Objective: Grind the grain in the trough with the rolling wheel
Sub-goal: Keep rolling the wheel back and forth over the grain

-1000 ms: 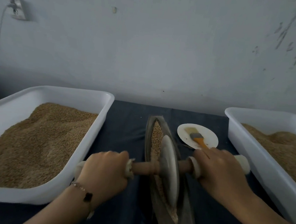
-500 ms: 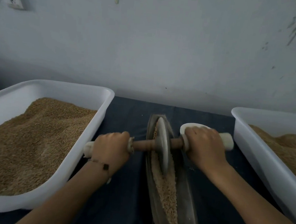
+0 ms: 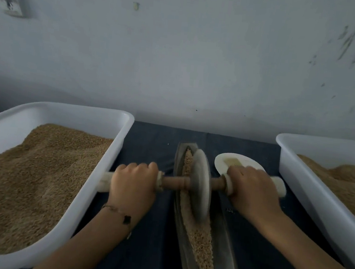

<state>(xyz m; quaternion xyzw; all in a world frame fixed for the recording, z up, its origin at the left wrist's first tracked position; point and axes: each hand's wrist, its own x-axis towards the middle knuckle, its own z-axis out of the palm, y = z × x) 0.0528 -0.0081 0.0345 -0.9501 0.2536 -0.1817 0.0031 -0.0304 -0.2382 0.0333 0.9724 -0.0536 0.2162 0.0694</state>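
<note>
A long dark boat-shaped trough [image 3: 228, 256] lies on the dark cloth, running away from me. Tan grain [image 3: 200, 240] fills its groove. A grey disc wheel [image 3: 200, 184] stands upright in the groove, a little past the trough's middle, on a wooden axle [image 3: 174, 182] with pale end grips. My left hand [image 3: 133, 184] grips the left handle; my right hand [image 3: 252, 190] grips the right handle. Both hands hide most of the grips.
A white tub [image 3: 94, 182] heaped with grain stands at the left, touching the left handle end. Another white tub [image 3: 310, 190] of grain stands at the right. A small white plate [image 3: 223, 161] with a brush lies behind my right hand. The wall is close behind.
The wheel rolled from the near part of the trough to its far end, then came back a little toward me. Both hands kept their grip on the handles.
</note>
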